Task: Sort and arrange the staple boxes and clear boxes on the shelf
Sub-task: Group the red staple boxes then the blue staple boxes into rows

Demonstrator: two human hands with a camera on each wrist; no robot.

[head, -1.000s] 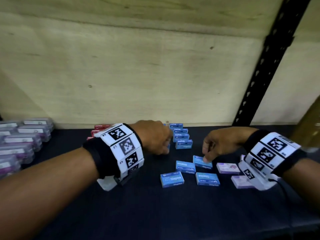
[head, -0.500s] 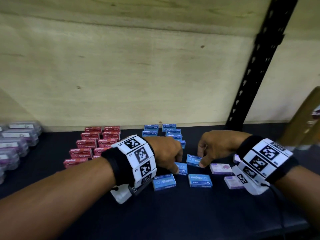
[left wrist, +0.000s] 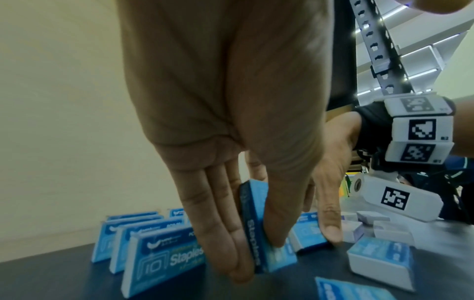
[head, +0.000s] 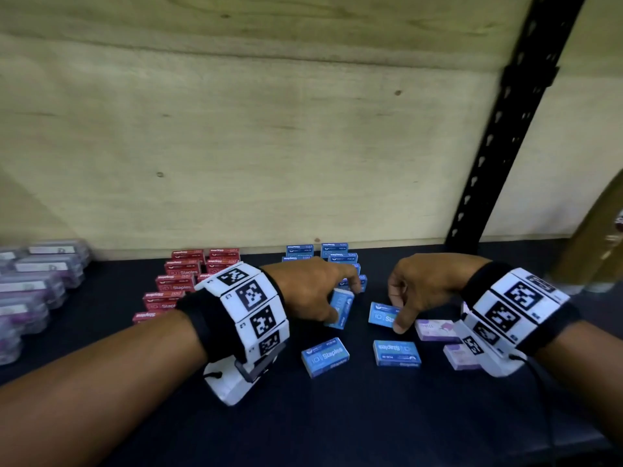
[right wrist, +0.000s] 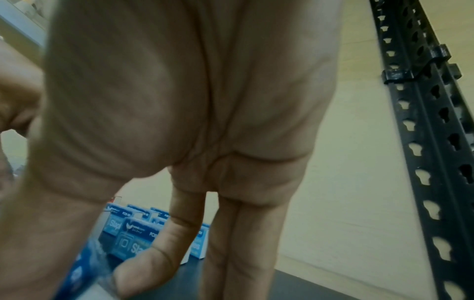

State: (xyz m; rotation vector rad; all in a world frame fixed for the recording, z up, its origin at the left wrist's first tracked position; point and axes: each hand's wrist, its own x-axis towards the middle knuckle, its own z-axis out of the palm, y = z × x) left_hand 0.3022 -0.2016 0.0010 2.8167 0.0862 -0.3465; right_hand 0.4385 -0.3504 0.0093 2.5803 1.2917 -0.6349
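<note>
Since half a second ago the left hand [head: 310, 291] has lifted a blue staple box [head: 341, 308] up on its edge, where before that box lay flat under the fingers. Thumb and fingers pinch it by its two broad faces, just in front of the row of blue boxes [head: 332, 256] standing against the wooden back panel [head: 269, 146]. Right of the tilted box, the right hand [head: 418, 291] curls down over a second blue box [head: 382, 314], thumb on its near edge and fingers on the far one, the box only a little raised off the dark shelf [head: 337, 426]. Nearer than the tilted box lie two loose blue boxes [head: 325, 356] flat on the shelf, and beyond the right hand two pale purple boxes [head: 435, 329], partly hidden by the wrist band. Left of the blue row stand the red boxes [head: 182, 274], the left wrist covering the nearest; farther left are stacked clear boxes [head: 37, 281]. Only the left wrist view shows the held box's dark side panel with its lettering [left wrist: 252, 241] and the fingers [left wrist: 218, 233] lying straight along it. The right wrist view is mostly palm, with the index finger [right wrist: 164, 247] bent toward the blurred box [right wrist: 82, 270].
</note>
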